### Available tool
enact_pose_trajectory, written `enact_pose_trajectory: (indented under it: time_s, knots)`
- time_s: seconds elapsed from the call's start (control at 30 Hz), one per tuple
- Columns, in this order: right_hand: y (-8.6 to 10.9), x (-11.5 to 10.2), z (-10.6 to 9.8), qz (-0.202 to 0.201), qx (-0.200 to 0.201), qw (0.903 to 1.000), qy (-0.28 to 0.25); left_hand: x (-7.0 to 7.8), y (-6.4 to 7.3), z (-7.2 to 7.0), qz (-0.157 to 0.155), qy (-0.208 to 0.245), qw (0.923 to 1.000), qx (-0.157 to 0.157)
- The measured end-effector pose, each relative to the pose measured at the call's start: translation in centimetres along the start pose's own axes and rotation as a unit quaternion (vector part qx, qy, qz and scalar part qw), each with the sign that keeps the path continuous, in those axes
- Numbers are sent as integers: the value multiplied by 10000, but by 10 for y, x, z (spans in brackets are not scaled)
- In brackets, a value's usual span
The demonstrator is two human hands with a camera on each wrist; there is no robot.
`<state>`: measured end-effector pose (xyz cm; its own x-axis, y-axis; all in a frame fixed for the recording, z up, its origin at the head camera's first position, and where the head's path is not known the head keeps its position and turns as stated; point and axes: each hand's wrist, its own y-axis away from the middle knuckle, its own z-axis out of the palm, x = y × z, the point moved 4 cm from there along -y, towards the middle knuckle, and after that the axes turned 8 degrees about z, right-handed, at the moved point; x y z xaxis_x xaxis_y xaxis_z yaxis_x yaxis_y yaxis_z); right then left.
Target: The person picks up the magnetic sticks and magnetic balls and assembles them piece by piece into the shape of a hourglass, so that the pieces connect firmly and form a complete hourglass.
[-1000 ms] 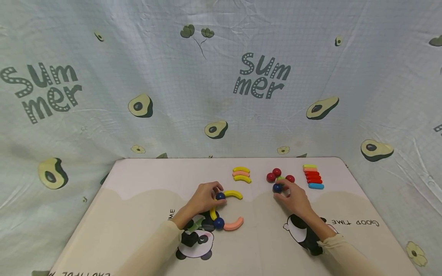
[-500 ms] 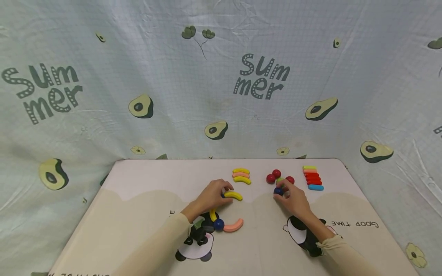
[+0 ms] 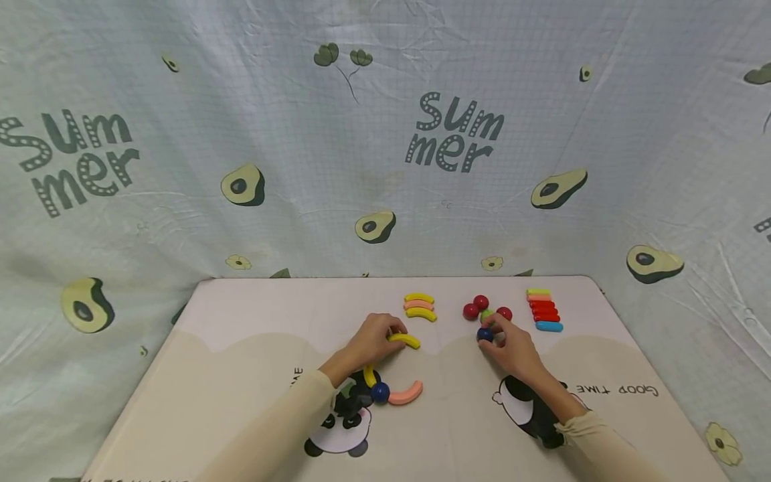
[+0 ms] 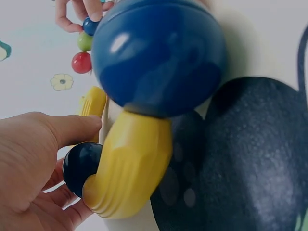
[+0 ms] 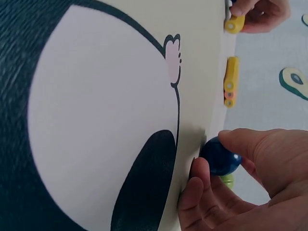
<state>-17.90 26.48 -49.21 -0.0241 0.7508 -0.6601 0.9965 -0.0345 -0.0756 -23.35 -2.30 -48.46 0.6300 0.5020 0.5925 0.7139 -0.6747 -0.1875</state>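
A dark blue ball (image 4: 79, 166), hidden in the head view, shows in the left wrist view pinched by the left hand (image 3: 372, 339), touching a yellow curved piece (image 4: 132, 168). Well apart, the right hand (image 3: 513, 345) pinches another blue ball (image 3: 484, 334), nearer the surface's (image 3: 241, 355) right edge. Red balls (image 3: 470, 311) lie toward the far edge.

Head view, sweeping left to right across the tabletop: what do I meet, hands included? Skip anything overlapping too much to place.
The left hand, three side-by-side curved pieces, leftmost red ball, dark blue ball, right hand holding it, row of coloured bars.
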Motion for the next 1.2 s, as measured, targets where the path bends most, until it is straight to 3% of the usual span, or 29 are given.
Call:
enact_pose_trajectory:
  time_s: [0.47, 0.67, 0.87, 1.2]
  knots:
    - [1, 5, -7, -113, -212, 9997, -10, -7, 11, -9, 21, 177, 9990, 419]
    - [1, 4, -9, -8, -266, 9996, -62, -8, 14, -13, -171, 257, 9985, 463]
    - [4, 1, -9, -163, -232, 9995, -123, -10, 15, -15, -329, 316, 9978, 483]
    - [7, -14, 5, -466, -578, 9959, -517, -12, 15, -15, -277, 332, 9975, 553]
